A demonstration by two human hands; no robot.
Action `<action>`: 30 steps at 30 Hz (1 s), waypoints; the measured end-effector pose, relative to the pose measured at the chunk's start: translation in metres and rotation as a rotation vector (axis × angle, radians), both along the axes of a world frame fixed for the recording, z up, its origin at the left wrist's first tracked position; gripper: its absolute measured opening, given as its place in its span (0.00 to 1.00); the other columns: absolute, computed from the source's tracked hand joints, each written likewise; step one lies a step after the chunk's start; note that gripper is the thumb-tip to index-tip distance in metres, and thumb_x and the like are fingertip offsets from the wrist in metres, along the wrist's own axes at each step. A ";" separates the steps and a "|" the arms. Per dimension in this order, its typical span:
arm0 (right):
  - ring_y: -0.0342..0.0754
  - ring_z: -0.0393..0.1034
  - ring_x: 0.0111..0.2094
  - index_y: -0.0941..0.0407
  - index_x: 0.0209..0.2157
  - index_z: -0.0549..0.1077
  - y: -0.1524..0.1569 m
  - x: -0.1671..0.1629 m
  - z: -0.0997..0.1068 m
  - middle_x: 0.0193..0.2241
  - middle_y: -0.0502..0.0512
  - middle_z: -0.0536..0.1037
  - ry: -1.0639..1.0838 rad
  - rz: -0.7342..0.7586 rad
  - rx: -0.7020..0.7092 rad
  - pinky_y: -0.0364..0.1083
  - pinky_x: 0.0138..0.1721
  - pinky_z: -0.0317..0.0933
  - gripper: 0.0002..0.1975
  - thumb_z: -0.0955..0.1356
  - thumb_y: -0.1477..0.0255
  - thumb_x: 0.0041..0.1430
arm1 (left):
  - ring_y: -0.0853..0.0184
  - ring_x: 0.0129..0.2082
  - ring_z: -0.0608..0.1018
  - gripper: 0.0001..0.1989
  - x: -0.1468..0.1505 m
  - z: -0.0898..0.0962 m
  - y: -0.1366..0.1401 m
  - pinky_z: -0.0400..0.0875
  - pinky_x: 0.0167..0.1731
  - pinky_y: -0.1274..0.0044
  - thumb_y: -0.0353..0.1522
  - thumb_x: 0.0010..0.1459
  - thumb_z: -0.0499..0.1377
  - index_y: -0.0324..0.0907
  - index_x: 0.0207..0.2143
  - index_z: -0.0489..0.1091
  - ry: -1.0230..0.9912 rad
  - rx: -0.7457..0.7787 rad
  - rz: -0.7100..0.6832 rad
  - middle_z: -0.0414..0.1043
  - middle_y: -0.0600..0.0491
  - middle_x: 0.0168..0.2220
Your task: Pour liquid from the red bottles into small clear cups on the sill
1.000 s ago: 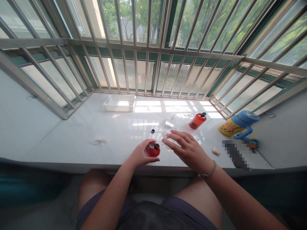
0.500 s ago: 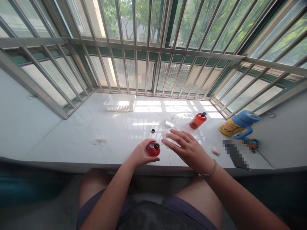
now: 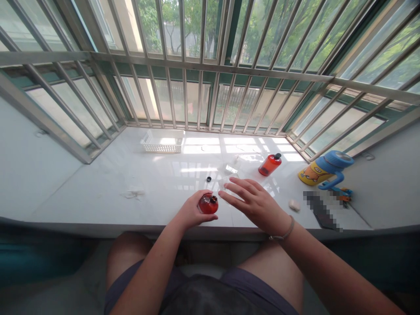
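Observation:
My left hand (image 3: pixel 193 213) is wrapped round a red see-through bottle (image 3: pixel 206 207) near the front edge of the sill. The bottle's dark neck points up and no cap sits on it. Just beyond it on the white surface lies a small black cap (image 3: pixel 209 179). My right hand (image 3: pixel 252 199) hovers to the right of the bottle, fingers spread, holding nothing that I can see. Under and behind its fingertips is a clear plastic piece (image 3: pixel 226 180), partly hidden. Farther back lies a small shiny packet or card (image 3: pixel 231 169).
A second red bottle with a black cap (image 3: pixel 270 165) stands tilted in view at the back right. Beyond it are a blue and yellow flask (image 3: pixel 324 168), a pale lump (image 3: pixel 294 205) and a blurred dark object (image 3: pixel 323 214). A white basket (image 3: pixel 163 142) and crumpled tissue (image 3: pixel 134 193) are leftward.
My right hand has shifted slightly left, toward the bottle. My left hand keeps its hold on the bottle, and the view has moved a little.

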State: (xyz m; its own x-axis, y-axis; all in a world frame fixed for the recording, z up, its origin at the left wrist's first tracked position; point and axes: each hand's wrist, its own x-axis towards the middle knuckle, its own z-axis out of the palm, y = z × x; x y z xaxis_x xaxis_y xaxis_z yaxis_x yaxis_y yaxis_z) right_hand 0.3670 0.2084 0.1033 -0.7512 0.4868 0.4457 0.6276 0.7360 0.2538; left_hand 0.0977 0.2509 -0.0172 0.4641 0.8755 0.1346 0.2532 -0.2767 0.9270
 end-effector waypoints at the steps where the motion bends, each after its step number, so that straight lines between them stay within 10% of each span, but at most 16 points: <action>1: 0.58 0.67 0.67 0.51 0.66 0.71 0.000 0.000 0.000 0.62 0.59 0.77 -0.001 0.001 0.004 0.59 0.62 0.68 0.27 0.66 0.83 0.70 | 0.47 0.63 0.76 0.43 0.000 0.000 0.000 0.71 0.65 0.57 0.45 0.44 0.80 0.48 0.61 0.71 0.000 0.000 0.001 0.74 0.44 0.63; 30: 0.58 0.66 0.68 0.50 0.67 0.70 0.005 -0.006 0.003 0.64 0.58 0.76 -0.056 0.019 0.011 0.58 0.63 0.66 0.26 0.67 0.80 0.72 | 0.48 0.61 0.77 0.42 0.000 0.001 0.000 0.72 0.64 0.59 0.45 0.45 0.79 0.47 0.61 0.71 -0.016 0.003 -0.002 0.74 0.44 0.62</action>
